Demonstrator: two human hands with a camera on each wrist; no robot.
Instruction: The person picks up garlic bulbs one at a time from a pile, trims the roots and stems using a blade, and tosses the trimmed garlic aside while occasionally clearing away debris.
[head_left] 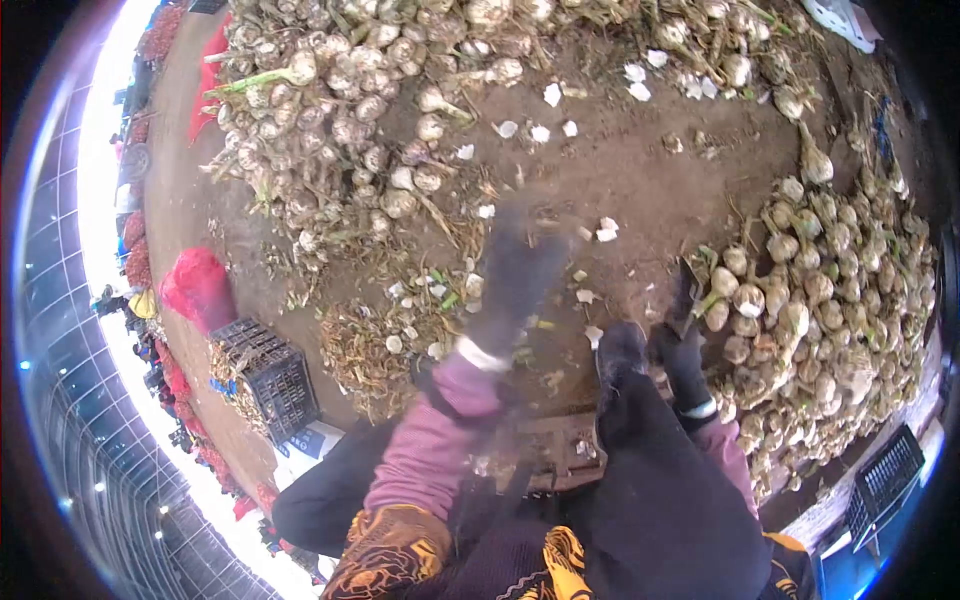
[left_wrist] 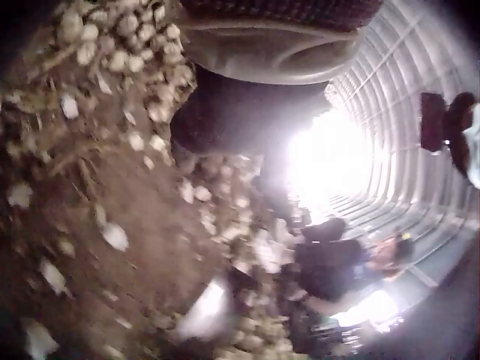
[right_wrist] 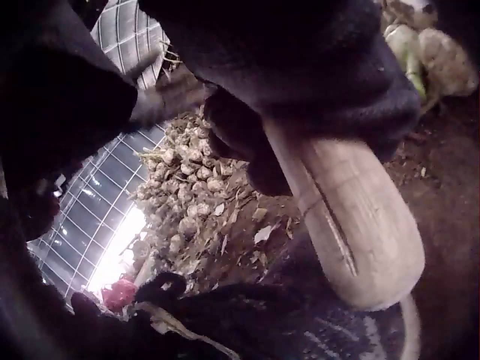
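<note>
Blurred by motion, my gloved left hand (head_left: 520,265) is over the bare soil between the garlic heaps, fingers extended and nothing visible in them. The left wrist view shows only its dark glove (left_wrist: 240,112), its fingers mostly hidden. My gloved right hand (head_left: 683,365) is by my right shin and grips a knife (head_left: 688,300), its dark blade pointing away from me at the edge of the right-hand garlic heap (head_left: 830,290). In the right wrist view the knife's rounded wooden handle (right_wrist: 360,217) sticks out of the curled glove.
A large garlic heap (head_left: 340,110) spreads at the far left. Cut stems and scraps (head_left: 370,355) lie nearer me, beside a black crate (head_left: 265,380) and a red bag (head_left: 197,285). White peel pieces (head_left: 540,133) dot the soil. Another crate (head_left: 885,485) stands at lower right.
</note>
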